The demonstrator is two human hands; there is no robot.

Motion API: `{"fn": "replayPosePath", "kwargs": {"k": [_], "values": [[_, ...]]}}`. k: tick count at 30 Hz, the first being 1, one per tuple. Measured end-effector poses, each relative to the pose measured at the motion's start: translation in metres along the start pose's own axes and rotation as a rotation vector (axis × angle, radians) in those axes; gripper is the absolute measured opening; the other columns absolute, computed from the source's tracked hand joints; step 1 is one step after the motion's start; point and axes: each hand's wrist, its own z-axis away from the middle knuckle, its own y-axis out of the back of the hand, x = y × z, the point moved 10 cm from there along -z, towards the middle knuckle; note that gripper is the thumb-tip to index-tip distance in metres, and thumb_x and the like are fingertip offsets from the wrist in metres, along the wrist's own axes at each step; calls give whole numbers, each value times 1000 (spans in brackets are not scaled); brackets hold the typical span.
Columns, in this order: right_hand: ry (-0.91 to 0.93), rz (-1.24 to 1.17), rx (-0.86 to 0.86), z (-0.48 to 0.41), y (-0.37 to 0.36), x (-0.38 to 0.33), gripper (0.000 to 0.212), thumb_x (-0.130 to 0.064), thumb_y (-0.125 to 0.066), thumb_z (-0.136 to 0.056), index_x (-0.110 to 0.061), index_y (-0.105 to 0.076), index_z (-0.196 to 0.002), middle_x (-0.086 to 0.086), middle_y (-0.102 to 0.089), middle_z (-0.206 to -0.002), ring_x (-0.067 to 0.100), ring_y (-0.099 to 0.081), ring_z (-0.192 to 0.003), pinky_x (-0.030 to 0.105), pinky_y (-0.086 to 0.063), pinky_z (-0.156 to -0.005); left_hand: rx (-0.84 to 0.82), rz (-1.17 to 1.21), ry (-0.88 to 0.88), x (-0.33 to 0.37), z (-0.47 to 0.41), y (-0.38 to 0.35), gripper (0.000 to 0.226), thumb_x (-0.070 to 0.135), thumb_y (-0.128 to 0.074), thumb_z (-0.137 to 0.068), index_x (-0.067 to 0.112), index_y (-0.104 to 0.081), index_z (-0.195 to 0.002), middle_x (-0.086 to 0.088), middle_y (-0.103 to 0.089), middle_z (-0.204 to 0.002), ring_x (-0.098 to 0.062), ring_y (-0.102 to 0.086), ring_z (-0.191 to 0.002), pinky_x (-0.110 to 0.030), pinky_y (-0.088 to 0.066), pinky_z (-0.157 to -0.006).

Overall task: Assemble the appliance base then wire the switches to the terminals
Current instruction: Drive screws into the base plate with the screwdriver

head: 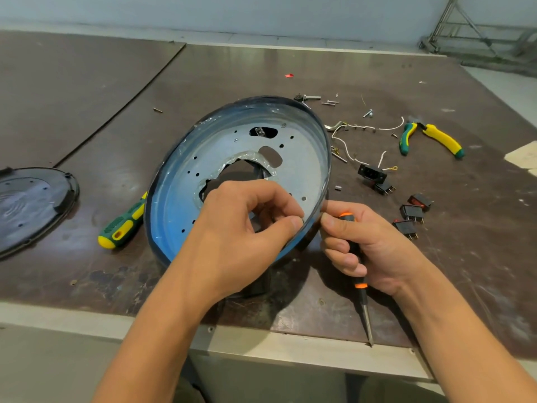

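The left hand point(247, 228) reaches into the hollow of the round, blue-tinted metal base pan point(180, 184). Its fingers are curled, and the thumb and forefinger tips meet against the inner side of the pan's near-right wall. Whether they pinch some small part there cannot be told. Just outside that same stretch of rim, the right hand point(374, 248) is wrapped around the black-and-orange-handled screwdriver point(366, 315), with its forefinger tip touching the outer wall. The screwdriver's long axis runs near to far. The handle end lies far, by the rim, and the bare metal tip points near, reaching the table's near edge strip. The pan is tilted, its open side turned up and toward the person. Its perforated floor has a ragged central opening edged with clear film. A green-and-yellow-handled screwdriver point(122, 225) lies on the brown board table point(87, 117) against the pan's left side. To the right of the right hand sit small black rocker switches point(411, 213), and just beyond them a black power inlet socket point(372, 171) among loose white wires point(347, 148). Green-and-yellow-handled pliers point(436, 136) lie farther right, and loose screws point(328, 102) lie beyond the pan's far rim. A black round plastic cover point(32, 205) rests at the left edge.
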Motion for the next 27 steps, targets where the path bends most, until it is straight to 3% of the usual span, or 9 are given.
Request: {"fn": "replayPosePath", "kwargs": {"k": [7,10,13,19,22,27], "values": [[-9,6,5,1,-1,2,36,-18,-62,-98,-6,-60,-132,-1,-47,-59,5,-47,-42,14,-37,-36,-53,-56,-22,2,1,-2,7,23,-68,-86,27,-74,-84,10,-70,-77,-9,-65,-81,-18,-50,-69],[19,1,20,-1,-1,0,38,-20,-64,-97,-6,-60,-132,-2,-47,-59,4,-46,-41,14,-36,-35,-41,-28,-89,10,0,3,15,35,-61,-94,27,-72,-100,14,-68,-86,-6,-64,-90,-15,-48,-70],[25,-25,20,-2,0,-1,40,-21,-64,-97,-4,-59,-132,-2,-46,-59,4,-46,-41,14,-36,-35,-43,-56,-133,15,3,3,22,50,-70,-85,32,-71,-98,14,-66,-91,-9,-63,-92,-14,-48,-72],[47,-46,72,-2,3,-1,27,-24,-70,-93,-7,-64,-113,-1,-45,-59,4,-44,-40,14,-35,-33,114,-182,-262,31,6,10,10,26,-74,-87,17,-78,-89,8,-66,-89,-9,-63,-86,-22,-50,-62],[70,-58,108,-2,2,-3,36,-25,-76,-87,-6,-59,-113,0,-44,-59,5,-44,-40,15,-32,-33,153,-196,-288,36,8,12,12,22,-71,-89,13,-78,-86,5,-67,-86,-11,-64,-82,-30,-50,-60],[109,-71,140,-2,-3,-6,52,-26,-83,-80,-8,-50,-116,1,-43,-57,6,-43,-39,15,-32,-33,221,-212,-311,44,11,20,13,18,-69,-90,11,-74,-81,5,-67,-82,-13,-64,-79,-28,-50,-60]]}}
